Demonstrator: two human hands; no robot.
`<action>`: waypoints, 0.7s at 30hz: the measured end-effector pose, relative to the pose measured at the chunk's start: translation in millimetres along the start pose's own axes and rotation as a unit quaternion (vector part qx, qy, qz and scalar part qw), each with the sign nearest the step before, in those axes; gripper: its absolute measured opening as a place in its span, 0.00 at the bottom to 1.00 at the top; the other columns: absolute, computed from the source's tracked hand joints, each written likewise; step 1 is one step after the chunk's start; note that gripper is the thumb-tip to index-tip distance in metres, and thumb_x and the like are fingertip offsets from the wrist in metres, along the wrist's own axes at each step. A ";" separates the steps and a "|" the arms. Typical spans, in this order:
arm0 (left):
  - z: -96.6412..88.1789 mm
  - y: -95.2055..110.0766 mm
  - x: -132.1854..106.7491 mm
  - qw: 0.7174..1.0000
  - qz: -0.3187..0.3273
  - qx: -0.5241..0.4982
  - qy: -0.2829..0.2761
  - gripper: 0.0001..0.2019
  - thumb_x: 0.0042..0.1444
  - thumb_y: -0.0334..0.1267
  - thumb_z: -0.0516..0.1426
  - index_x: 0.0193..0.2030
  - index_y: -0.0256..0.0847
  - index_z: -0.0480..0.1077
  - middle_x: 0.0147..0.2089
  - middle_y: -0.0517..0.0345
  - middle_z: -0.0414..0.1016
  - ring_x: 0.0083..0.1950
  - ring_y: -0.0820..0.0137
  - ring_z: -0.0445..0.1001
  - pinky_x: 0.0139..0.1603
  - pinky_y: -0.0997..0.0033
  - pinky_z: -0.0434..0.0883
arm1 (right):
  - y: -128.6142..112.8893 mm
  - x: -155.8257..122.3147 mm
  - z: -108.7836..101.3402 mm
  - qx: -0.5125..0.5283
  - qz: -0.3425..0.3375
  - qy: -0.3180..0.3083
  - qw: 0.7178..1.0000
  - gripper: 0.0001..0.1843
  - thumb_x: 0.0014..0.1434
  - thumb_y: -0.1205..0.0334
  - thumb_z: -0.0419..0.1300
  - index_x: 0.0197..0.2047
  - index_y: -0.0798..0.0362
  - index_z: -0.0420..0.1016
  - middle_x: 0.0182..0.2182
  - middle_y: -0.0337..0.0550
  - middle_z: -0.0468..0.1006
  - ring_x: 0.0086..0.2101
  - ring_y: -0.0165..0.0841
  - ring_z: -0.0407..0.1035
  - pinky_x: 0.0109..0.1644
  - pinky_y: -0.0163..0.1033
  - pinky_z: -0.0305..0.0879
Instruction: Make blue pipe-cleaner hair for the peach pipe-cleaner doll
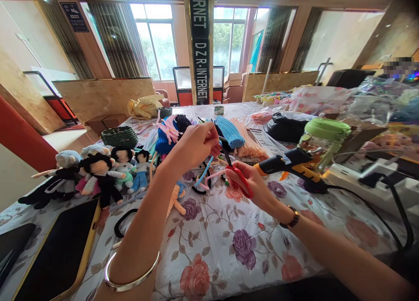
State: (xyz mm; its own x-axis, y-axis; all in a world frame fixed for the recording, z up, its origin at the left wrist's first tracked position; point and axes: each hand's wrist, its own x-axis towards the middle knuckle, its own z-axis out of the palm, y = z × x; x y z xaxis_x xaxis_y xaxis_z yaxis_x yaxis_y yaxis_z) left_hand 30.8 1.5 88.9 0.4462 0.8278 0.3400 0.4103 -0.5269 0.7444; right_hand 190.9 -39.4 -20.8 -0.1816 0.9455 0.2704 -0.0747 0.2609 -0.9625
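Grips red-handled scissors [242, 186] in the right hand [258, 187]. Holds the left hand [199, 144] curled close to the blades [225, 150]; cannot confirm any pinched item. Observed crocheted dolls [104, 176] at left, beyond a yellow-cased phone [60, 253]. Noted a black-and-orange glue gun [278, 164] at right, near a green-lidded container [327, 128]. Found a light-blue bundle [230, 133] just beyond the hands, on a flowered tablecloth [222, 275].

from here i have my left arm [144, 218] stretched toward the far side, wrist [173, 167] bent, left hand [200, 143] pinched and pointing right; my right arm [340, 250] slants in from near right, right hand [250, 181] curled into a grip.
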 end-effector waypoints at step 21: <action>-0.2 -7.1 0.1 1.000 0.010 -0.011 -0.018 0.05 0.51 0.27 0.53 0.28 0.40 0.62 0.25 0.59 0.75 0.27 0.72 0.77 0.29 0.72 0.74 | -1.7 -1.3 1.5 -0.034 -0.004 0.027 0.999 0.18 0.51 0.46 0.62 0.29 0.52 0.65 0.20 0.32 0.63 0.21 0.24 0.53 0.23 0.32 0.50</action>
State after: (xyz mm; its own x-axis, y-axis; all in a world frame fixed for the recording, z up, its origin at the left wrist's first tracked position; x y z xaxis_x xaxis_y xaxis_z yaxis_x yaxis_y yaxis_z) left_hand 27.8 5.3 83.8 0.4829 0.8093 0.3346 0.3829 -0.5387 0.7505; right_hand 189.8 -41.4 -19.5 -0.1288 0.9516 0.2791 -0.0094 0.2803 -0.9599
